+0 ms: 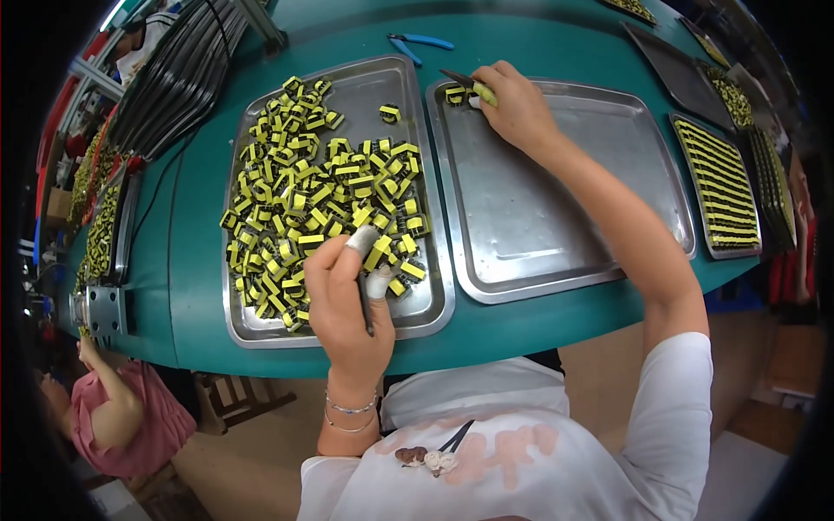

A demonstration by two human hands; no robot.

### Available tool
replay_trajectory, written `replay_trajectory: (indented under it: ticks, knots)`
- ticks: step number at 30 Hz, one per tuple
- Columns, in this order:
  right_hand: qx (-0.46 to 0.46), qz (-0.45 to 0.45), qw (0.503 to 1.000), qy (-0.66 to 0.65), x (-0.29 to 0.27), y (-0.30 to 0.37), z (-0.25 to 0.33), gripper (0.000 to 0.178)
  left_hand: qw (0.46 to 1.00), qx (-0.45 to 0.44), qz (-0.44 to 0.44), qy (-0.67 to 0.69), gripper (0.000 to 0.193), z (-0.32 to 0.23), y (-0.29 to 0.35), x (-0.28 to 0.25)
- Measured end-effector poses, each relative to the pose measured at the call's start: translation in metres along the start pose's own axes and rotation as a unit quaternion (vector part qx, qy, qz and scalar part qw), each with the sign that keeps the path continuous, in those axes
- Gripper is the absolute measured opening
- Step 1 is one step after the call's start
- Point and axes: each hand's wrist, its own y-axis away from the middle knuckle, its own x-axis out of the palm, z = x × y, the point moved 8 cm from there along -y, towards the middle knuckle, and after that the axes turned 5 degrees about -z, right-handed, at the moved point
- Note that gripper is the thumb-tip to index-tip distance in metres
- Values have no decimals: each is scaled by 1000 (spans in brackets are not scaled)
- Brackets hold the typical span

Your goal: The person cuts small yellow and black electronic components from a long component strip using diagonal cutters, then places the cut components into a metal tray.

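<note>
My left hand, with white covers on its thumb and index fingertip, is curled over the near right part of the left metal tray. A slim dark tool lies in its grip. Right at those fingertips is a yellow-and-black coil component; whether they pinch it I cannot tell. My right hand is closed at the far left corner of the right metal tray. From it a dark pointed tool sticks out to the left, above a component standing in that corner.
A heap of yellow-and-black components fills much of the left tray. Blue-handled pliers lie beyond the trays on the green table. To the right stands a tray of components in rows. A person in pink sits at the left.
</note>
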Motion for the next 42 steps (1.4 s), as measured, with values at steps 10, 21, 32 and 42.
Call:
replay_trajectory:
  ticks: [10,21,32,42]
  knots:
    - [-1,38,997,-62,-51,28,29,24,804,-328,61,492,33,20,16,25]
    - [-32,135,961,-240,-107,124,121,33,702,-459,132,529,53,-4,38,56]
    - [-130,144,971,-141,-115,138,123,37,729,-405,178,523,44,-14,43,59]
    - [-175,41,977,-111,-122,151,125,35,684,-403,205,573,30,-18,51,64]
